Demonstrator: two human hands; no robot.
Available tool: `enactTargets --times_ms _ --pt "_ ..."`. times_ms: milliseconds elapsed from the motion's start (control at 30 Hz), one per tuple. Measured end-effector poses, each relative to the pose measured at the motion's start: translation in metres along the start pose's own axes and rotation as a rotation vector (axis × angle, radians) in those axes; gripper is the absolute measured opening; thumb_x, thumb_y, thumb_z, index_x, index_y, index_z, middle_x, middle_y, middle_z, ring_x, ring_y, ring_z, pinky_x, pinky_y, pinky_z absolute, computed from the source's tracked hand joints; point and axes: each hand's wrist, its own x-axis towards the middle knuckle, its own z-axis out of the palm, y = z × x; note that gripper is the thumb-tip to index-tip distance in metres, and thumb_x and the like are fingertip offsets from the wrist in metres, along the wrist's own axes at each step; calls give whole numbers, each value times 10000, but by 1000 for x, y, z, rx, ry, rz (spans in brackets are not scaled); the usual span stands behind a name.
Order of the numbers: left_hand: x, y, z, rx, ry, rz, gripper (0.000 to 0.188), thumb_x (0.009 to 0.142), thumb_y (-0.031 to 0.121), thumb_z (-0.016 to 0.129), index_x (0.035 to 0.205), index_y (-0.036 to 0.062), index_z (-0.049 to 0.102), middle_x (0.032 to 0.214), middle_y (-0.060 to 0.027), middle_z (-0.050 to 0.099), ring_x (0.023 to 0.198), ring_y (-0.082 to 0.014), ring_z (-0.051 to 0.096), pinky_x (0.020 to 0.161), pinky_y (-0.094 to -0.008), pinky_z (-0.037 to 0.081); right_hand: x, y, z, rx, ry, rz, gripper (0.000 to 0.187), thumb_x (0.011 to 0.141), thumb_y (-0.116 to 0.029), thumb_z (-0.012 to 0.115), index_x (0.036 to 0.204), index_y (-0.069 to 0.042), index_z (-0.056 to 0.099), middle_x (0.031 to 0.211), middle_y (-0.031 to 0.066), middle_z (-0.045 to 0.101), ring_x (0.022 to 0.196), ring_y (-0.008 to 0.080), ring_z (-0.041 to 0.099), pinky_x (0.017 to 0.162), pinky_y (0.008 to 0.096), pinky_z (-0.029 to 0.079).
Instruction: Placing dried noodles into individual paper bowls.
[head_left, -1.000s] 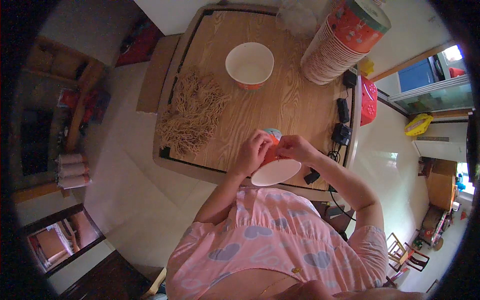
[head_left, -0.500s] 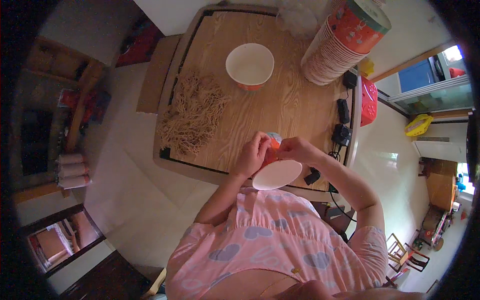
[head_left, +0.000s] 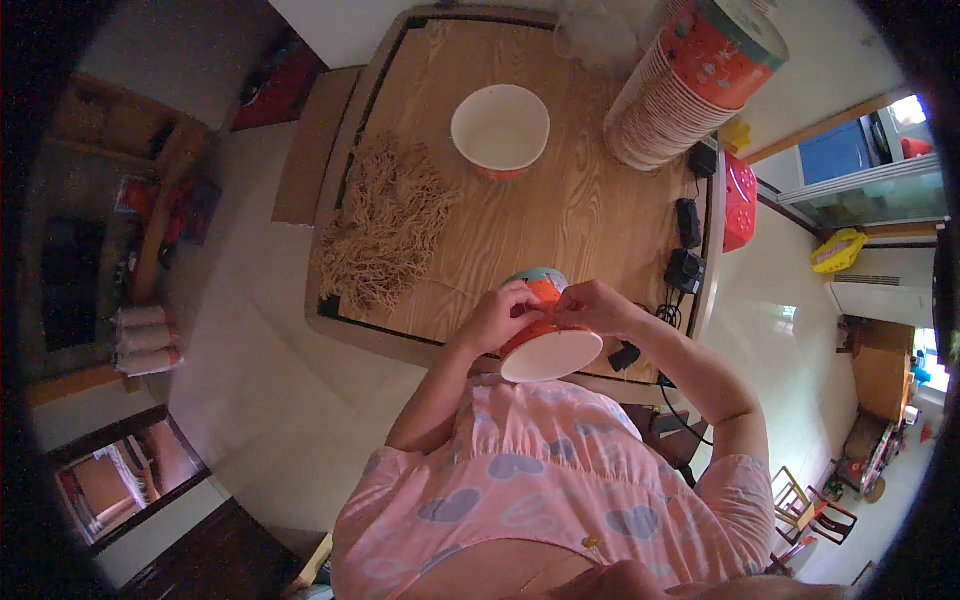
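A paper tub (head_left: 548, 290), orange with a teal band at its narrow end, lies tilted between my hands at the table's near edge. Its wide white mouth faces me, just above my lap. My left hand (head_left: 505, 316) is closed at the left of the tub, fingertips against its side. My right hand (head_left: 594, 308) pinches close to the tub's middle; whatever is between those fingertips is too small to make out. Left of them lies a loose heap of tan string (head_left: 385, 230). Farther back, another paper tub (head_left: 500, 128) stands upright, showing its white inside.
A tall stack of nested paper tubs (head_left: 690, 90) leans at the back right, beside a clear plastic bag (head_left: 595, 35). Black power adapters (head_left: 685, 270) and cables line the right table edge. Beyond that edge is a red plastic basket (head_left: 738, 203). A brown cardboard sheet (head_left: 318, 150) is at the left.
The tub has turned between my hands, so more of its teal and orange side shows and its mouth sits flatter. My left hand has shifted slightly lower; its fingers have curled in.
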Motion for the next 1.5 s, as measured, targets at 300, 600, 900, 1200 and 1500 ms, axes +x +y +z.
enactTargets --times_ms 300,600,900,1200,1500 --pt "-2 10 -7 6 -71 43 158 714 120 654 815 12 601 816 -120 577 751 -264 575 680 -333 464 1 9 3 -35 19 -27 186 775 -209 619 830 -32 630 677 58 605 624 101 530 575 277 444" --pt "-3 13 5 87 158 160 88 730 17 614 807 18 570 809 -103 556 751 -242 576 648 -316 471 -1 1 8 -165 22 -163 163 761 -183 631 841 -41 639 688 65 607 616 115 540 586 264 448" --pt "-3 5 10 9 137 109 97 722 51 612 793 14 556 812 -123 561 724 -269 586 629 -327 479 -2 -6 6 -54 102 -42 194 758 -207 639 819 -22 635 664 61 601 596 100 526 560 264 437" --pt "-4 6 8 22 182 104 128 730 79 621 825 13 566 858 -122 577 751 -270 599 647 -326 488 -4 -14 8 -9 73 -95 173 749 -179 636 824 -23 630 666 48 599 608 101 528 557 265 437" --pt "-6 15 3 -31 111 21 126 722 28 630 819 -2 556 877 -120 573 792 -231 588 664 -305 485 -5 -14 15 -234 212 -137 228 728 -253 655 755 -35 593 726 116 602 676 253 594 594 343 463"
